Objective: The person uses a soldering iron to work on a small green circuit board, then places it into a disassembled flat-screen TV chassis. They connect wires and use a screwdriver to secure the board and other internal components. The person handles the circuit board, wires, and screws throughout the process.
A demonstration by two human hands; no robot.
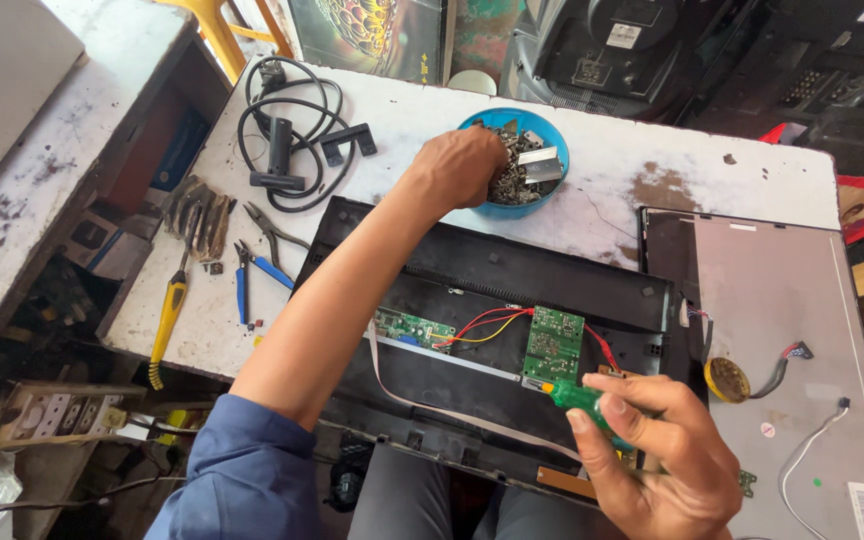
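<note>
Nearest the lens, low and right of centre, the right hand [657, 455] is curled shut around a green-handled screwdriver [580, 398], whose tip end sits against the lower edge of a green circuit board [553, 342]. From there, largest first: the white, stained worktable [632, 170] fills the middle of the frame and carries a black monitor back shell [512, 275] at centre, with a grey flat panel [782, 330] lying just beside it at the right. Inside the shell, red and yellow wires [482, 325] run from the upright green board to a second, narrower board [412, 328] to its left, and a pale ribbon cable [432, 405] trails below. At upper centre a blue bowl [542, 195] holds a heap of small metal parts — the left hand [462, 165] is plunged into it, fingers bunched and hidden among the pieces, so what it grips cannot be told. Coiled black cables [287, 140] lie at upper left; below them rest blue-handled pliers [252, 275] and a yellow-handled tool [167, 320].
</note>
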